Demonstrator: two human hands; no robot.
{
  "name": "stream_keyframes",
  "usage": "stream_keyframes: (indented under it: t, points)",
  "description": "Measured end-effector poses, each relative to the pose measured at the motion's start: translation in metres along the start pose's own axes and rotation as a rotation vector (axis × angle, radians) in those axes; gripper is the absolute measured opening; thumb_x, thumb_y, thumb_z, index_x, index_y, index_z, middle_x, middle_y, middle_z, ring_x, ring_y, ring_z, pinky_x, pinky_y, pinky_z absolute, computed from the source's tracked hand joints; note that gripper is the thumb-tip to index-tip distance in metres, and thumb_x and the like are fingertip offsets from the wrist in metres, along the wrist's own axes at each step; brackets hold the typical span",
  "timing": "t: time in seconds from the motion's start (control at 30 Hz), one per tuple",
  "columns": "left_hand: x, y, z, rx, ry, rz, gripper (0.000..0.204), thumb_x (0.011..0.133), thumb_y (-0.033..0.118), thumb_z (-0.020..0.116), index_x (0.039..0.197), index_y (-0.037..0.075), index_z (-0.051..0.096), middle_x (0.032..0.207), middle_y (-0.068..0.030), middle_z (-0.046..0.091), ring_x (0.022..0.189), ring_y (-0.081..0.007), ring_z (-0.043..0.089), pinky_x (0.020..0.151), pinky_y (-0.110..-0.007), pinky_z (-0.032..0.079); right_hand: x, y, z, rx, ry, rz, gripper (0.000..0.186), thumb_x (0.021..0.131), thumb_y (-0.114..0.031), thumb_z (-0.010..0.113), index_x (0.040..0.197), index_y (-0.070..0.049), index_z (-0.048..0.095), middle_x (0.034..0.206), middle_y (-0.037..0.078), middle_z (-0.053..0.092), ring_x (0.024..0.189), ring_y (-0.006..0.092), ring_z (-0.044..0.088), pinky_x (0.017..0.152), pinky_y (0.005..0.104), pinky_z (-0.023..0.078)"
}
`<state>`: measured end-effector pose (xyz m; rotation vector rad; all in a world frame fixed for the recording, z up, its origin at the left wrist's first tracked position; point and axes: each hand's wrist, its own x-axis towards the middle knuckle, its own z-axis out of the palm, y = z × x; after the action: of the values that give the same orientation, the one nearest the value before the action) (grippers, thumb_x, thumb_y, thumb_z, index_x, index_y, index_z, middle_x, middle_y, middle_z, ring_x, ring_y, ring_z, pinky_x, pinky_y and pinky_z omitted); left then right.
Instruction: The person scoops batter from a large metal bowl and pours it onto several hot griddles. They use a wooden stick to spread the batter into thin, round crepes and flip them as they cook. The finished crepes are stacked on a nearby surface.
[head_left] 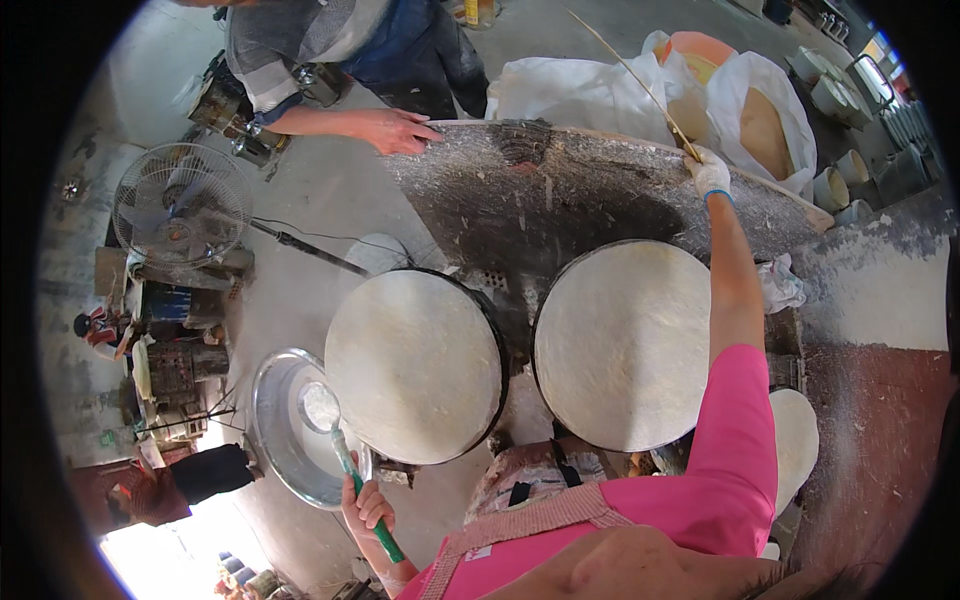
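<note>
My left hand (370, 506) is closed around the green handle of a ladle (343, 450). The ladle's bowl holds something white and sits over a wide metal basin (263, 430) with pale contents. In a white glove with a blue cuff, my right hand (708, 172) stretches far forward, closed on a long thin stick (632, 78). That hand is at the far edge of a dark, flour-dusted board (560, 190). Between my arms lie two large round griddles, each covered by a pale, thin sheet: the left sheet (415, 365) and the right sheet (622, 345).
A co-worker stands across from me, one hand (395, 131) on the board's far left edge. White sacks (570, 85) and open bags of tan powder (765, 135) stand behind the board. A caged fan (182, 205) is at the left. Another person (160, 490) is farther left.
</note>
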<state>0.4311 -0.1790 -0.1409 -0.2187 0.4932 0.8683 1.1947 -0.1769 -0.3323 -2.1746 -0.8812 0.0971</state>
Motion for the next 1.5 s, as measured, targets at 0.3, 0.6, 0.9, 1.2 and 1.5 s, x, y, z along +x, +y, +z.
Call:
stream_keyframes:
  t: [0.3, 0.6, 0.9, 1.2, 1.5]
  points:
    - [0.003, -0.012, 0.008, -0.024, 0.093, -0.012, 0.040, 0.094, 0.027, 0.033, 0.133, 0.020, 0.033, 0.058, -0.0009, 0.030, 0.041, -0.0077, 0.030, 0.033, -0.020, 0.029, 0.005, 0.018, 0.004, 0.055, 0.085, -0.071, 0.028, 0.076, -0.014, 0.062, 0.103, -0.008, 0.061, 0.091, 0.009, 0.064, 0.083, 0.0196, 0.059, 0.078, 0.0292, 0.044]
    - [0.000, -0.015, 0.012, -0.033, 0.075, -0.072, 0.040, 0.094, 0.030, 0.033, 0.133, 0.021, 0.033, 0.058, -0.0001, 0.029, 0.040, -0.0074, 0.029, 0.033, -0.019, 0.029, 0.026, 0.029, 0.022, -0.060, 0.074, 0.084, 0.029, 0.073, -0.012, 0.064, 0.102, -0.009, 0.062, 0.089, 0.010, 0.064, 0.082, 0.0205, 0.060, 0.077, 0.0296, 0.045]
    - [0.008, -0.008, 0.002, 0.019, 0.047, -0.095, 0.040, 0.094, 0.031, 0.032, 0.133, 0.024, 0.032, 0.058, -0.0001, 0.030, 0.040, -0.0075, 0.029, 0.035, -0.020, 0.030, 0.026, 0.014, 0.022, -0.010, 0.118, 0.044, 0.025, 0.072, -0.013, 0.063, 0.097, -0.010, 0.062, 0.087, 0.012, 0.062, 0.082, 0.0247, 0.059, 0.074, 0.0315, 0.045]
    - [0.005, -0.007, 0.001, 0.043, 0.045, -0.114, 0.040, 0.094, 0.031, 0.032, 0.134, 0.024, 0.032, 0.059, -0.0002, 0.030, 0.041, -0.0078, 0.029, 0.036, -0.021, 0.030, 0.033, 0.041, 0.041, -0.032, 0.531, -0.101, 0.010, 0.076, -0.011, 0.058, 0.085, -0.007, 0.059, 0.078, 0.014, 0.060, 0.074, 0.0290, 0.057, 0.068, 0.0351, 0.045]
    - [-0.019, -0.014, 0.001, 0.019, 0.064, -0.087, 0.041, 0.094, 0.031, 0.031, 0.135, 0.027, 0.028, 0.059, -0.0007, 0.030, 0.042, -0.0095, 0.031, 0.037, -0.021, 0.030, -0.104, -0.024, -0.042, 0.379, 0.140, 0.233, 0.020, 0.077, -0.013, 0.061, 0.093, -0.002, 0.057, 0.076, 0.007, 0.058, 0.067, 0.0176, 0.053, 0.063, 0.0288, 0.043]
